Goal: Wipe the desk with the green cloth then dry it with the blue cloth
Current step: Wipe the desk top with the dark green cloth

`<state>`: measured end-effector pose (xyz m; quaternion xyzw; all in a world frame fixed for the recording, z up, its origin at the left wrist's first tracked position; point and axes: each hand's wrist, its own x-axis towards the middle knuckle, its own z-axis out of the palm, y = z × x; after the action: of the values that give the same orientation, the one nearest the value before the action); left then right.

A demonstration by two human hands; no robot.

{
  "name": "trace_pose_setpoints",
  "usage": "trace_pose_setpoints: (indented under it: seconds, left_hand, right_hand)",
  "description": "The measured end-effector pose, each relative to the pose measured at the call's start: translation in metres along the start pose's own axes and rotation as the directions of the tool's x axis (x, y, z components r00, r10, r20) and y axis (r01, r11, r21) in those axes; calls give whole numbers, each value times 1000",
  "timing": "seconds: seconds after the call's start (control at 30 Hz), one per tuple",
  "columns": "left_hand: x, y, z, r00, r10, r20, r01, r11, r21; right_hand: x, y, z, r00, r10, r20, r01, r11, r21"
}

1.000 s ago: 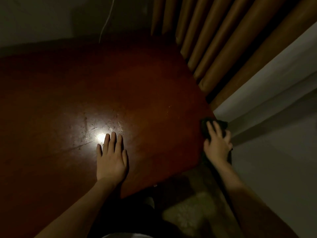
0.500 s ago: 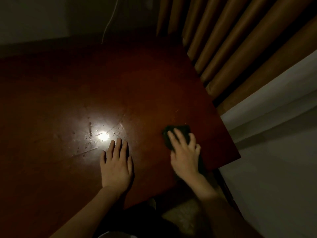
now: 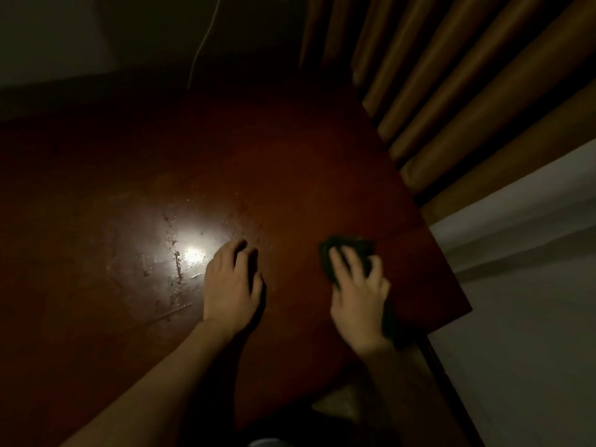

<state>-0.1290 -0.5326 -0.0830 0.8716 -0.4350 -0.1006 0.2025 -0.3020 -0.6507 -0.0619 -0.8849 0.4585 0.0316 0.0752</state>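
1. My left hand (image 3: 230,285) lies palm down on the reddish-brown worktop (image 3: 290,162), forearm reaching in from the lower left. Its fingers (image 3: 240,253) are curled at the tips, grasping nothing.
2. My right hand (image 3: 358,291) lies palm down near the worktop's right edge, forearm coming up from the lower right. Its fingers are spread and pressed onto a dark cloth (image 3: 350,250).
3. The cloth lies flat on the worktop, partly under my right fingers, its far edge showing beyond the fingertips. The light is too dim to tell its colour.
4. No brands, labels or writing can be read.
5. A bright glare spot (image 3: 193,254) sits on the worktop just left of my left hand, with streaks and specks around it.
6. Brown curtain folds (image 3: 451,91) hang beyond the worktop's right side; a thin pale cord (image 3: 201,50) runs down the back wall.
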Motion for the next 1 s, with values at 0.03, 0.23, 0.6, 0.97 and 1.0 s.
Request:
trace_pose_setpoints:
  seconds: [0.03,0.23,0.6,0.97,1.0]
  left_hand:
    - [8,0,1,1000,8,7,-8,1000,8]
    - [52,-5,6,997,23,77,-34,988,148]
    - [49,-8,11,998,28,56,-37,986,164]
    - [49,-10,13,999,20,50,-28,986,162]
    - [49,-10,13,999,21,48,-28,986,161]
  right_hand:
    - [-10,-6,4,996,-89,-4,89,996,8]
    - [43,40,-6,998,-52,-31,51,998,-26]
    - [48,-9,-9,999,-47,-12,47,999,23]
    - [132,32,-22,1000,-16,2,16,1000,23]
    - [146,36,-23,997,77,-4,-77,996,46]
